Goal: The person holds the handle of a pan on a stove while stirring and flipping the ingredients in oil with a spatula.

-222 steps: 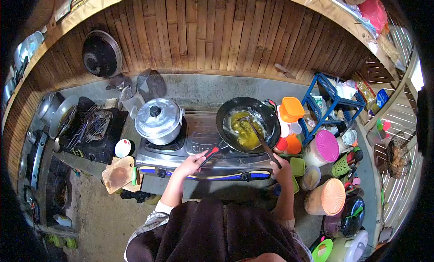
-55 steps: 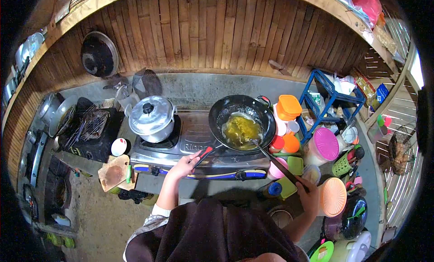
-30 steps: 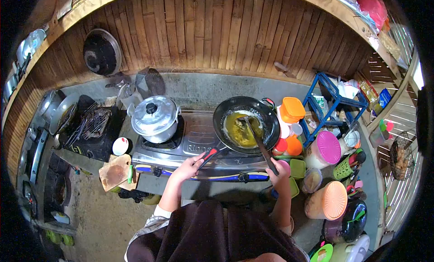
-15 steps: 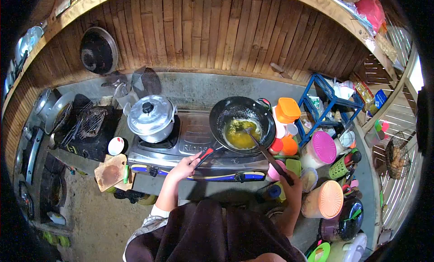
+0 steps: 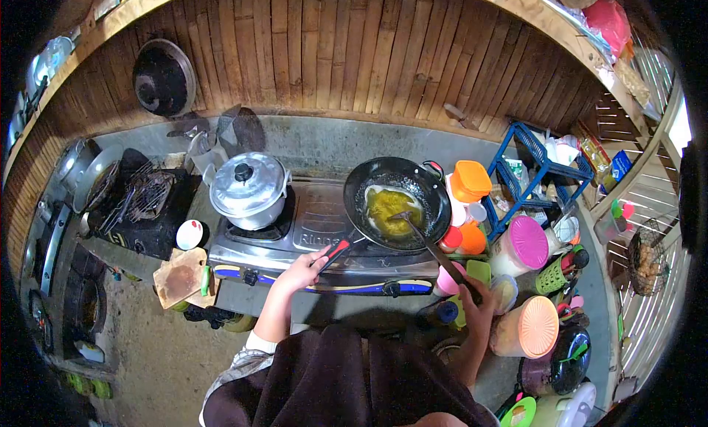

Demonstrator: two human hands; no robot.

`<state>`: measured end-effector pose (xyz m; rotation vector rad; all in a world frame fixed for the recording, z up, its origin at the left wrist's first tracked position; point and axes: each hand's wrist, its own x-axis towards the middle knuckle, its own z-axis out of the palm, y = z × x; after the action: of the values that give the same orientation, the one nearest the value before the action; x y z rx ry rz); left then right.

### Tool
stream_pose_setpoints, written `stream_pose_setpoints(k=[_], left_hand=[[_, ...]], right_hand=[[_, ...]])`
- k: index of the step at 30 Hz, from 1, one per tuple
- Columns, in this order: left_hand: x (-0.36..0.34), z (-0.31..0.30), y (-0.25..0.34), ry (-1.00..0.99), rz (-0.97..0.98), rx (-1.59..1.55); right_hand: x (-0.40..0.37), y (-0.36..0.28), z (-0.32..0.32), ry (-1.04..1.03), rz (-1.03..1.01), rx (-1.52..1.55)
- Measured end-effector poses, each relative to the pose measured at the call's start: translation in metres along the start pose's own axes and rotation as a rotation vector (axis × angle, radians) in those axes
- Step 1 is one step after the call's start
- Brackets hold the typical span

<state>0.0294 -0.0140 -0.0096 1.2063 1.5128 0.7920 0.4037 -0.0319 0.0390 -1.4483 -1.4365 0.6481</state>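
Observation:
A black wok (image 5: 358, 184) rests on the right burner of the silver gas stove (image 5: 310, 219), with yellow-green food (image 5: 387, 206) in oil at its bottom. My left hand (image 5: 304, 271) is closed round the wok's red and black handle (image 5: 335, 254). With my right hand (image 5: 478, 301) I hold a dark, long-handled spatula (image 5: 436, 254), whose blade lies at the right edge of the food. A lidded silver pot (image 5: 249, 192) stands on the left burner.
Orange containers (image 5: 470, 181), a pink-lidded jar (image 5: 526, 242) and a peach-lidded jar (image 5: 538, 325) crowd the right side, near a blue rack (image 5: 531, 143). At the left are a cutting board (image 5: 179, 278), a white bowl (image 5: 189, 234) and a charred grill (image 5: 151, 195).
The yellow-green food has spread into a wider, more even mass in the wok. My right hand and the spatula have shifted slightly. My left hand stays on the handle.

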Motion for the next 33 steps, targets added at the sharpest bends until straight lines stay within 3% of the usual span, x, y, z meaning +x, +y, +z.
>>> stream_pose_setpoints(k=[3,5,7,11,13,17,20,22,23,25,27,29,33], left_hand=[[0.000,-0.001,0.000,-0.006,-0.008,0.040],[-0.001,-0.002,0.001,-0.016,0.002,0.051],[-0.001,-0.002,0.001,-0.013,0.009,0.047],[0.000,-0.001,-0.001,-0.003,0.024,0.014],[-0.001,-0.001,-0.001,-0.016,0.031,0.009],[0.003,-0.001,-0.006,-0.016,0.044,0.015],[-0.001,-0.001,0.001,-0.015,0.026,0.010],[0.002,-0.001,-0.005,-0.027,0.042,-0.003],[0.004,-0.002,-0.007,-0.044,0.056,-0.015],[0.002,-0.002,-0.002,-0.040,0.062,-0.003],[0.005,-0.001,-0.008,-0.037,0.067,-0.019],[0.003,-0.002,-0.005,-0.039,0.073,0.001],[0.001,-0.002,-0.002,-0.038,0.055,0.004]], right_hand=[[0.005,-0.002,0.017,-0.035,-0.048,0.003],[0.016,0.022,0.033,-0.086,-0.305,-0.015],[0.017,0.021,0.043,-0.143,-0.310,0.017],[0.017,0.005,0.059,-0.165,-0.354,-0.242],[0.018,0.018,0.068,-0.306,-0.160,0.010],[0.018,0.048,0.077,-0.296,-0.180,0.076],[0.015,0.035,0.067,-0.235,-0.202,0.084],[0.015,0.024,0.051,-0.096,-0.535,-0.244],[0.016,0.028,0.047,-0.094,-0.538,-0.243],[0.011,0.043,0.039,-0.127,-0.118,-0.021],[0.011,0.039,0.029,-0.108,-0.144,0.075],[0.002,0.008,0.008,-0.077,-0.019,-0.076],[-0.004,-0.005,-0.014,-0.016,0.058,-0.013]])
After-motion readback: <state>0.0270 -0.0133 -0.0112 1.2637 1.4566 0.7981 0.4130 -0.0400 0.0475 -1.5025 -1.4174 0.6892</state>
